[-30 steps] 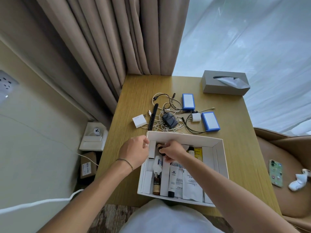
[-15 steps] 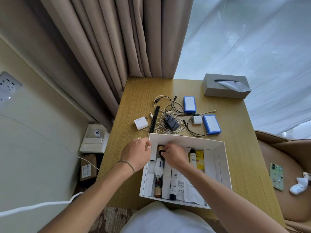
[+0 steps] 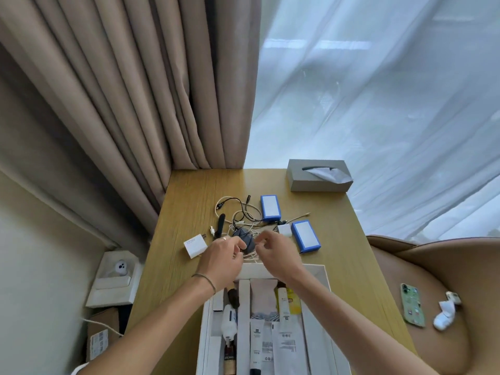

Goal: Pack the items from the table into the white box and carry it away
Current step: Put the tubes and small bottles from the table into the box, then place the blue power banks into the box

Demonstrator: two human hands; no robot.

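Hands over cable tangle (image 3: 244, 226) just beyond white box (image 3: 323, 277) — left hand (image 3: 220, 259) and right hand (image 3: 276, 253) both with fingers curled, seemingly pinching white cords by dark adapter (image 3: 247, 240); exact hold hard to tell, blurred. Box near table (image 3: 186, 201) front edge, already holds tubes and bottles. White charger (image 3: 193, 246), two blue packs (image 3: 270, 208) (image 3: 307, 236) not packed. Risk: tangled cords drag the loose small plug (image 3: 284, 230) or a pack along — could slide off table. Lift slowly, gather loops first.
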